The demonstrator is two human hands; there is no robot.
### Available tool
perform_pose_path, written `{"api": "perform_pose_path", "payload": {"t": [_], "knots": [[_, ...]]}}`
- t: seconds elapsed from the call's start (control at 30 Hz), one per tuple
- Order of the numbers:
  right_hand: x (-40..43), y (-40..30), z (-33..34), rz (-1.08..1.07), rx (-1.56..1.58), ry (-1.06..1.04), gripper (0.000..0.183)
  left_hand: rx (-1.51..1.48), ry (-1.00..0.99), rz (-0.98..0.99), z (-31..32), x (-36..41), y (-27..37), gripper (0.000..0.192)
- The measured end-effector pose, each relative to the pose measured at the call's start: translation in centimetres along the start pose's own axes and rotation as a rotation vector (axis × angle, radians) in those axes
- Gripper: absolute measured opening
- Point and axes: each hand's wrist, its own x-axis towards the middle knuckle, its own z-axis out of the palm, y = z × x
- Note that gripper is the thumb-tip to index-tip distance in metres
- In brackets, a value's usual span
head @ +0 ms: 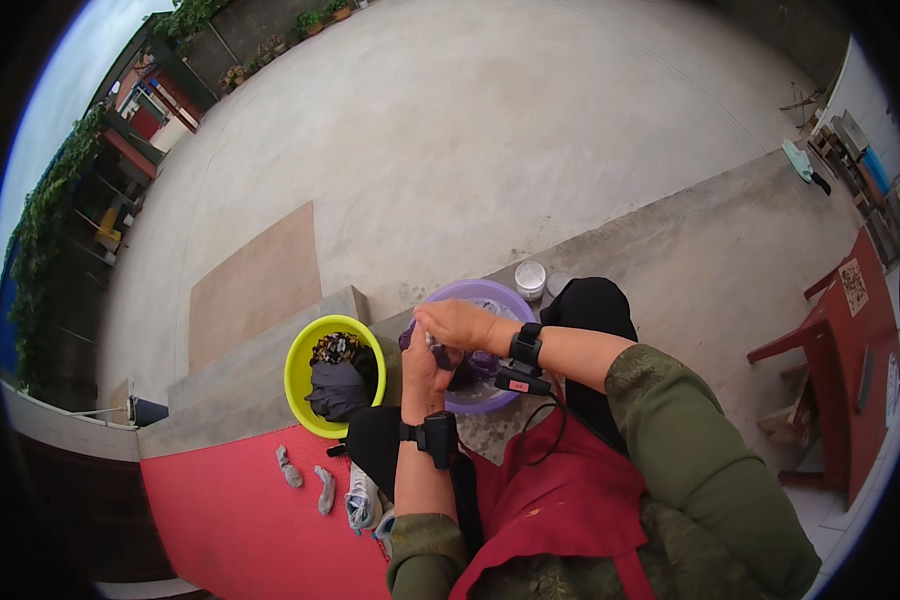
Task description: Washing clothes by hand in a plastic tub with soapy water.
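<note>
A purple plastic basin (521, 300) with sudsy water stands on the concrete before me. Over its left side, my left hand (423, 369) and my right hand (457, 324) press together on a bunched wet dark purple cloth (442, 352), largely hidden by the fingers. More purple cloth (484, 364) lies in the basin's water. To the left, a yellow-green basin (294, 375) holds a dark grey garment (337, 390) and a patterned cloth (335, 348). Beyond the purple basin's far right rim are a white open tub (530, 277) and a round clear lid (558, 283).
A red mat (217, 502) at lower left bears two grey socks (325, 491) and white sneakers (363, 496). Concrete steps (270, 352) lie left of the basins. A dark red plastic chair (832, 337) stands at right, with a pale green brush-like object (797, 160) farther back.
</note>
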Motion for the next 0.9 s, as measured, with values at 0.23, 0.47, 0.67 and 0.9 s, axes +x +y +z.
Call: {"api": "perform_pose_path", "payload": {"t": [0.23,0.47,0.67,0.9], "knots": [[-0.5,2.7,1.0,-0.097,0.154,0.075,0.023,0.167,0.195,-0.031,1.0,0.7,-0.4,0.025],[-0.6,4.4,0.9,-0.188,0.084,0.158,0.028,0.347,0.096,-0.072,2.0,1.0,-0.5,0.026],[0.2,5.9,-0.3,0.217,0.509,0.144,0.051,0.203,-0.208,-0.178,3.9,0.1,2.4,0.028],[1.3,5.8,3.2,0.338,0.84,-0.005,0.06,0.159,-0.499,-0.104,8.9,-2.0,6.4,0.031]]}}
